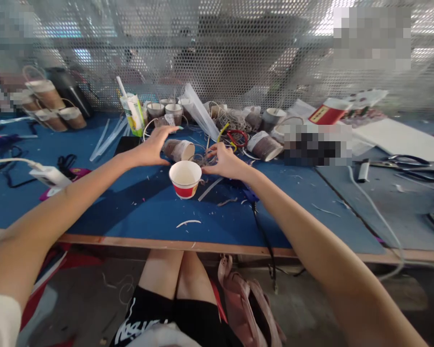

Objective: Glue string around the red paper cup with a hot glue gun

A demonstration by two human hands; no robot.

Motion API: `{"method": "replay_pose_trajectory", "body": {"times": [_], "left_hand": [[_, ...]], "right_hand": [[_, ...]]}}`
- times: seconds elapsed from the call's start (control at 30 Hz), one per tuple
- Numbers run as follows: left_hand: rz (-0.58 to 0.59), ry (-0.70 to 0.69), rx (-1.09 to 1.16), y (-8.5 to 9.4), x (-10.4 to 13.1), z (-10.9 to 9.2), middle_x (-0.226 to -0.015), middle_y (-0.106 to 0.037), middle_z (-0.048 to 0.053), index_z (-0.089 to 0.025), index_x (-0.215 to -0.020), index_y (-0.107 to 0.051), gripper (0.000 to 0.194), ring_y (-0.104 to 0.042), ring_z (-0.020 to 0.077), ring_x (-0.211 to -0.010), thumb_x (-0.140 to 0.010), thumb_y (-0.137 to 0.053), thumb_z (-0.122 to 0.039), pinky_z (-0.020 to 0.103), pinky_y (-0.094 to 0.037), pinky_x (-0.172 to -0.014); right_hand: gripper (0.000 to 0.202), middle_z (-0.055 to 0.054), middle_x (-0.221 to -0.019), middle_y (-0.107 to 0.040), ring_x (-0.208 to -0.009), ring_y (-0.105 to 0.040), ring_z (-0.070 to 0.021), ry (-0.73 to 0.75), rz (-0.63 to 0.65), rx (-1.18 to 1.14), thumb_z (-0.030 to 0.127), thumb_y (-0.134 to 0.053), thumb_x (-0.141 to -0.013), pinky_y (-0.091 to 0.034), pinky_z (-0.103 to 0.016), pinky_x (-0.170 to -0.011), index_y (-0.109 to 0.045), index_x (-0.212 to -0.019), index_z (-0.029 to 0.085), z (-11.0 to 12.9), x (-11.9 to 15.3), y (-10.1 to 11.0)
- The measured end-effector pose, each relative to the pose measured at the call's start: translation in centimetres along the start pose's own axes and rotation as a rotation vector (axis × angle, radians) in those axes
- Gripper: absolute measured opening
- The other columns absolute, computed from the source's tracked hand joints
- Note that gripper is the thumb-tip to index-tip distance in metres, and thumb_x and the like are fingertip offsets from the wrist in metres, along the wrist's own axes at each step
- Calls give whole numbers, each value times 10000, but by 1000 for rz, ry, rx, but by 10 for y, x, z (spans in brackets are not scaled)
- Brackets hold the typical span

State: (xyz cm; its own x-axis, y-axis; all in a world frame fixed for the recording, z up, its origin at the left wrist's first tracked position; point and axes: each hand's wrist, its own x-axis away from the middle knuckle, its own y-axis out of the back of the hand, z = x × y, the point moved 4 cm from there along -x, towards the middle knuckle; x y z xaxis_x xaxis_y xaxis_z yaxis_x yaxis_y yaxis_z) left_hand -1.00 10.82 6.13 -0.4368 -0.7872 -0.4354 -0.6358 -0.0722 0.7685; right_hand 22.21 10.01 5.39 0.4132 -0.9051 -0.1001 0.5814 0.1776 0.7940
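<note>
A white paper cup with a red band [185, 187] stands upright on the blue table mat, in front of my hands. My left hand [155, 146] is open, thumb and fingers spread, at the left side of a cup wrapped in brown material [177, 150] that lies on its side. I cannot tell whether it touches that cup. To the right, my right hand [224, 161] has bent fingers held apart from the thumb, beside thin loose twine [199, 158]. No object shows in its grasp.
Brown-wrapped cups [265, 146], tangled twine [231, 120] and clear plastic strips [202, 113] crowd the back. Scissors [407, 164] lie at right. A white power strip [50, 176] sits at left. A black cord [262, 226] hangs over the front edge.
</note>
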Motion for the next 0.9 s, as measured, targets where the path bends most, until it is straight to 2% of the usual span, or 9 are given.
{"method": "replay_pose_trajectory", "body": {"times": [0.1, 0.17, 0.27, 0.33, 0.5, 0.63, 0.7, 0.77, 0.9], "left_hand": [[147, 14, 10, -11, -23, -3, -1307, -607, 103, -240, -1321, -532, 889, -515, 351, -1271, -481, -821, -198, 510, -339, -1144], [137, 8, -21, -5, -36, -7, -1246, -634, 92, -234, -1262, -590, 811, -550, 343, -1217, -483, -807, -167, 498, -353, -1126], [15, 2, -68, 17, -48, -9, -1255, -616, 94, -213, -1187, -635, 741, -520, 342, -1245, -472, -818, -142, 483, -334, -1142], [-76, 44, -38, 31, -50, -3, -1250, -613, 96, -204, -1173, -632, 754, -518, 339, -1241, -452, -845, -146, 481, -339, -1141], [-357, 183, 140, 58, -44, 25, -1249, -598, 83, -200, -1159, -587, 765, -478, 326, -1284, -459, -895, -198, 461, -363, -1130], [-472, 217, 244, 68, -42, 38, -1173, -618, 41, -172, -1154, -548, 716, -393, 316, -1358, -538, -894, -290, 442, -367, -1121], [-514, 243, 260, 69, -42, 39, -1187, -615, 48, -187, -1129, -548, 687, -420, 317, -1343, -539, -891, -261, 440, -393, -1102], [-524, 266, 291, 64, -44, 38, -1208, -608, 70, -205, -1104, -544, 687, -485, 319, -1292, -511, -891, -194, 448, -438, -1067], [-375, 259, 500, 35, -51, 32, -1155, -627, 85, -201, -1079, -527, 651, -575, 301, -1206, -522, -856, -125, 468, -491, -1015]], "right_hand": [[692, -169, -1135, -620, -1146, -544, -367, 35, 66, 5, 258, -783, -599, -437, -501, -1008, -483, -1201, 95, 4, -4, -3], [665, -158, -1106, -628, -1065, -591, -335, 37, 73, -4, 215, -768, -605, -480, -456, -937, -500, -1202, 96, 2, -8, -3], [593, -103, -964, -656, -924, -629, -271, 10, 73, -25, 209, -767, -635, -506, -381, -815, -538, -1172, 105, -3, -12, 3], [514, -56, -853, -659, -829, -629, -230, 3, 78, -25, 220, -770, -657, -497, -342, -741, -575, -1122, 120, -6, -14, 10], [156, 5, -644, -644, -633, -595, -156, 51, 176, 39, 149, -788, -626, -458, -286, -614, -669, -723, 178, -2, -28, 29], [232, 15, -486, -571, -493, -530, -142, -78, 226, 119, 86, -877, -515, -433, -307, -545, -670, -543, 188, 6, -44, 47], [273, 17, -449, -536, -459, -513, -138, -155, 207, 151, 63, -911, -462, -448, -327, -544, -669, -500, 183, 11, -52, 59], [260, 9, -466, -557, -465, -537, -147, -180, 175, 164, 74, -917, -479, -474, -339, -541, -683, -504, 186, 18, -59, 72], [202, -15, -530, -614, -563, -626, -189, -120, 158, 96, 105, -905, -551, -533, -356, -574, -721, -559, 188, 24, -71, 88]]}}
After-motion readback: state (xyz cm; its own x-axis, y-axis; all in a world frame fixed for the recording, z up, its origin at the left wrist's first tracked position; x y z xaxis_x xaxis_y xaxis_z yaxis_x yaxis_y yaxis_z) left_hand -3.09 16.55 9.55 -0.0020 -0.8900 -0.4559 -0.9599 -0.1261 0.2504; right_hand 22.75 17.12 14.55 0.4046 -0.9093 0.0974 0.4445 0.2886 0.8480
